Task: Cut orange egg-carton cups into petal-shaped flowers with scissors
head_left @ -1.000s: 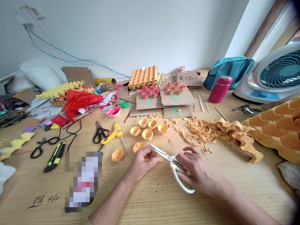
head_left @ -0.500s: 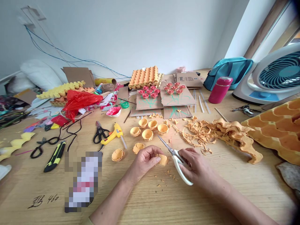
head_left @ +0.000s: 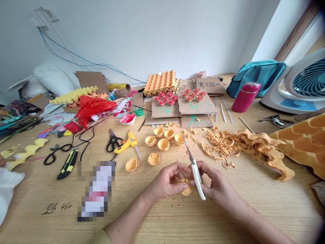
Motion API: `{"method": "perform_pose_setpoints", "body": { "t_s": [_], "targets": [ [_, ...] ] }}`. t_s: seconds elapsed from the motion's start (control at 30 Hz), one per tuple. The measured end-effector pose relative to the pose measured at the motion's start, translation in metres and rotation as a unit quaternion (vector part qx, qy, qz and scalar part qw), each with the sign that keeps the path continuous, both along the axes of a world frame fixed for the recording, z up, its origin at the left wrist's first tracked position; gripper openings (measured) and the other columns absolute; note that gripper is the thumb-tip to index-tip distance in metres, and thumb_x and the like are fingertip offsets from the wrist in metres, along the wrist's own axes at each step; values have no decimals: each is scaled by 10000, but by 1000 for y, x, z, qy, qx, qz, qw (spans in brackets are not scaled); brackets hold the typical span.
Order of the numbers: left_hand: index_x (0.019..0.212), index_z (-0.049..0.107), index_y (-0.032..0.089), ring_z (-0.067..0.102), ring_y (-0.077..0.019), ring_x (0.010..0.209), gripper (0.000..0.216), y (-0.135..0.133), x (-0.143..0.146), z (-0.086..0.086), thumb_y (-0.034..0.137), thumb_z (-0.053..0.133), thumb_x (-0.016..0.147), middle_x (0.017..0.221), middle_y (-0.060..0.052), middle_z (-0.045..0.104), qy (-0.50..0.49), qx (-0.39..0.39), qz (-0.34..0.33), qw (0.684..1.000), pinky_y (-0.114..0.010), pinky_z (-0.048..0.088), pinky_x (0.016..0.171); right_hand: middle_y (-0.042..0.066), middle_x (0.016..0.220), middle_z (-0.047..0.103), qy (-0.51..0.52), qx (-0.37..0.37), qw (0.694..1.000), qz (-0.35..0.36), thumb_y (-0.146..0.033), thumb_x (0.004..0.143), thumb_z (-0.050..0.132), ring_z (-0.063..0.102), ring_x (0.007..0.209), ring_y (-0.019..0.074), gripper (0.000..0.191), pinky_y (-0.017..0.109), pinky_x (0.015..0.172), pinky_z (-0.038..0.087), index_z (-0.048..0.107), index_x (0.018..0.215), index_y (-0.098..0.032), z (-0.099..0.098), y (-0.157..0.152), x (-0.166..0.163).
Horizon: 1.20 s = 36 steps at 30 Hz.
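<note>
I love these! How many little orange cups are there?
8 orange cups: five clustered beyond the scissors, two petal-cut ones nearer and left, one partly hidden in the left hand.

Paper cup [head_left: 187,190]: mostly hidden behind the fingers of the left hand [head_left: 167,181]; only its lower edge shows.
Scissors [head_left: 198,179]: finger loops buried in the grip of the right hand [head_left: 217,184] (the blades and a white strip of handle stay visible).
Blurred block [head_left: 96,191]: pixelated; what lies there cannot be told.
Fan [head_left: 304,81]: cut off by the right edge.
Egg tray [head_left: 302,142]: runs out past the right edge.
White heap [head_left: 7,189]: cut by the left edge, material unclear.
Writing [head_left: 56,208]: on the desk [head_left: 152,223], first marks unreadable.
</note>
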State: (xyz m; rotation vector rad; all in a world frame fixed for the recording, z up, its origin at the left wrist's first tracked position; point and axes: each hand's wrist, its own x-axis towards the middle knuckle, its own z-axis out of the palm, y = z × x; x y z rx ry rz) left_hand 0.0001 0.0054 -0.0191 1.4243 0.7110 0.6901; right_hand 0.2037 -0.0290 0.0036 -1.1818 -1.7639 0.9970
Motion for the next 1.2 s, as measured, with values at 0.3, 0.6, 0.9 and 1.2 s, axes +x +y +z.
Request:
{"method": "perform_pose_setpoints", "body": {
  "t_s": [0.3,0.6,0.9,1.2],
  "targets": [
    [961,574,167,543,-105,694,350,-2,5,0,389,780,785,843,-18,613,-66,-63,-14,996,-239,405,639,22,848,643,37,-75,995,45,-406,892,643,593,772,194,196,319,703,505,604,883,-214,-4,0,2],
    [982,587,168,545,-109,708,353,-5,7,5,430,750,809,833,-11,594,-47,-72,23,996,-248,400,645,10,850,611,60,-98,993,40,-371,878,674,570,758,181,197,303,685,481,546,867,-222,-14,-1,2],
    [1200,548,233,579,-139,865,638,-8,14,-2,290,888,663,1043,-34,605,-143,-135,0,981,-280,449,762,3,867,580,174,-99,980,-10,-485,893,671,568,781,178,351,286,668,491,510,1087,-241,-30,0,1],
    [1226,572,226,587,-157,901,703,-8,12,3,309,918,620,1097,-59,611,-177,-231,19,957,-250,427,701,-6,874,578,207,-95,974,-19,-375,840,761,557,807,167,306,279,722,494,524,977,-239,-22,-3,-7]
  ]
}}
